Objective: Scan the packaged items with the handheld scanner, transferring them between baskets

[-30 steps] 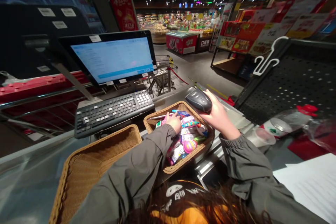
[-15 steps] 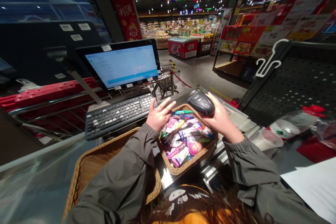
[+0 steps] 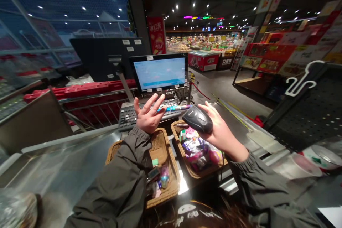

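My left hand (image 3: 148,116) is raised over the keyboard (image 3: 127,115) with its fingers fanned out. A slim blue-and-pink stick-shaped item (image 3: 175,108) is pinched at its fingertips and points right. My right hand (image 3: 221,132) grips a black barcode scanner (image 3: 197,119), held just below and right of that item. Under both hands stand two wicker baskets. The right basket (image 3: 187,166) is full of small colourful packets. The left basket (image 3: 162,141) holds a few small items near its front.
A lit monitor (image 3: 159,72) stands behind the keyboard, with a shopping cart (image 3: 187,91) beyond it. A steel counter (image 3: 66,164) runs to the left. At the right are lidded cups (image 3: 303,164) and a black perforated panel (image 3: 315,110). Shop shelves fill the background.
My left hand has come up out of the right basket with the slim item and moved toward the keyboard. The scanner stayed in my right hand. The view swung left and upward.
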